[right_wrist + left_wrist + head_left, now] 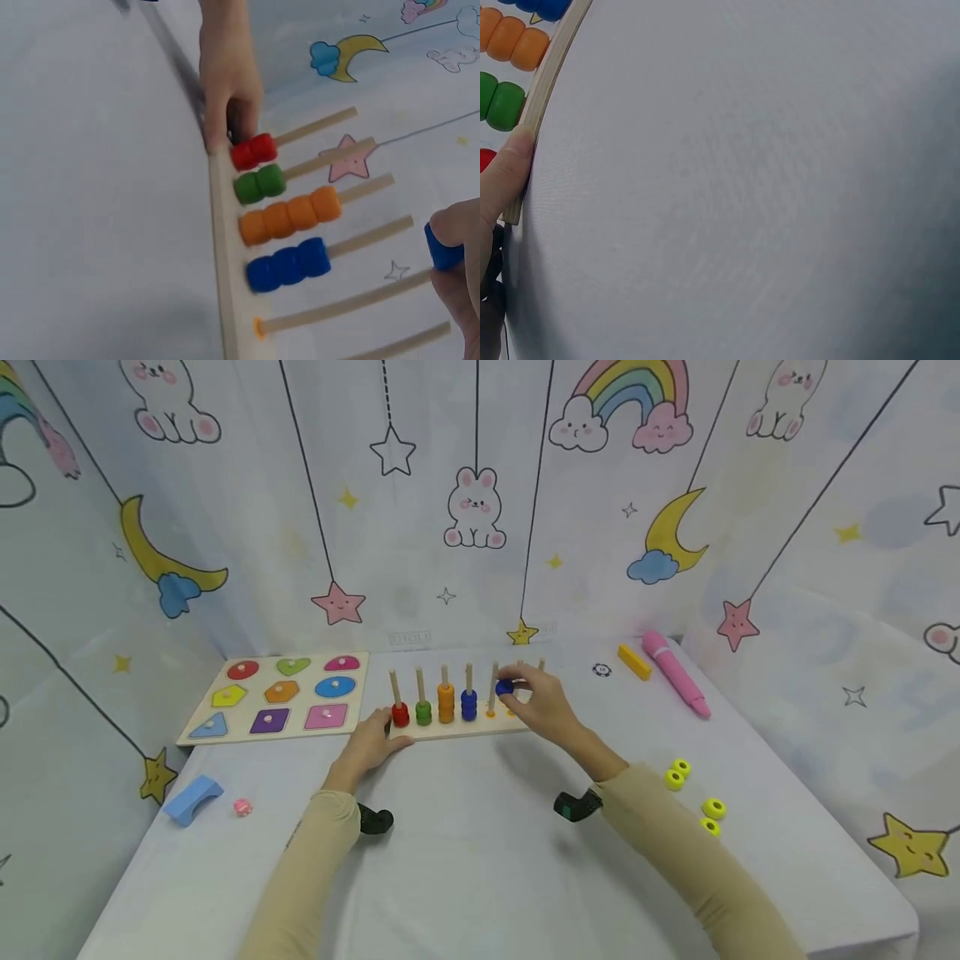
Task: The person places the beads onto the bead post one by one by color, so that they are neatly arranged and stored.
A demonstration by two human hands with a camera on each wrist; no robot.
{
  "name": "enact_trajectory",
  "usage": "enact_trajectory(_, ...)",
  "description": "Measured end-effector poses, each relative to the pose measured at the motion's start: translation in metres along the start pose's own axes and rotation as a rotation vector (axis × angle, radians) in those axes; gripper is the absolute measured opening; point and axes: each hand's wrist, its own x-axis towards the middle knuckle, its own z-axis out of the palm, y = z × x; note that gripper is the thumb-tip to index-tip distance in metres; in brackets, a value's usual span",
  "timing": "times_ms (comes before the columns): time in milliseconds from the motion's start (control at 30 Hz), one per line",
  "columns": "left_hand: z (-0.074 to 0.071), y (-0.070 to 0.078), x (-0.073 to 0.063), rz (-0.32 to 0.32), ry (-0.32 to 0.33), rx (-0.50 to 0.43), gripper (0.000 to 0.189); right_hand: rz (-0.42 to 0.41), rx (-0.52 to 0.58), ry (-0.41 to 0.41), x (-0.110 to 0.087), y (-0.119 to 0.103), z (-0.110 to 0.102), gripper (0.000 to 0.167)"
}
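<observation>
A wooden stacking board with a row of upright pegs stands at the far side of the table. My left hand grips its left end, the thumb on the front edge. Red beads, green beads, orange beads and blue beads sit on the first pegs. Between thumb and fingers, my right hand pinches another blue bead by the top of the bare fifth peg. Whether the peg enters it I cannot tell. The right hand partly hides the last pegs.
Left of the board lies a shape puzzle. A blue arch block and a small pink piece lie nearer. On the right are several yellow beads, a yellow block and a pink marker-like stick.
</observation>
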Motion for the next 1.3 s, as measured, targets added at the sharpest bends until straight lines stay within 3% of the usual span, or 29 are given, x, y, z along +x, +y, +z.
enact_trajectory(333,0.008,0.001,0.001,-0.005,-0.009,-0.008,0.081,-0.003,-0.058,0.007,0.044,0.003,0.027,0.031)
enact_trajectory(500,0.008,0.003,0.002,0.0,-0.006,0.001,0.081,0.046,-0.084,-0.062,0.051,0.004,0.031,0.032)
enact_trajectory(667,0.009,0.005,0.003,0.014,-0.001,0.003,0.081,0.103,-0.109,-0.079,0.052,0.008,0.032,0.035)
enact_trajectory(800,0.008,0.006,0.003,0.014,-0.006,0.004,0.081,0.104,-0.107,-0.062,0.051,0.009,0.03,0.035)
enact_trajectory(1000,0.005,0.004,0.003,-0.001,0.002,0.006,0.081,0.023,-0.053,0.054,0.041,0.012,0.024,0.027)
enact_trajectory(1167,0.003,0.001,0.003,-0.009,-0.001,0.013,0.082,-0.014,0.002,0.116,0.018,0.02,0.013,0.022)
enact_trajectory(1300,0.002,-0.002,0.003,-0.011,-0.003,0.015,0.083,-0.004,-0.029,0.069,-0.008,0.032,-0.006,0.021)
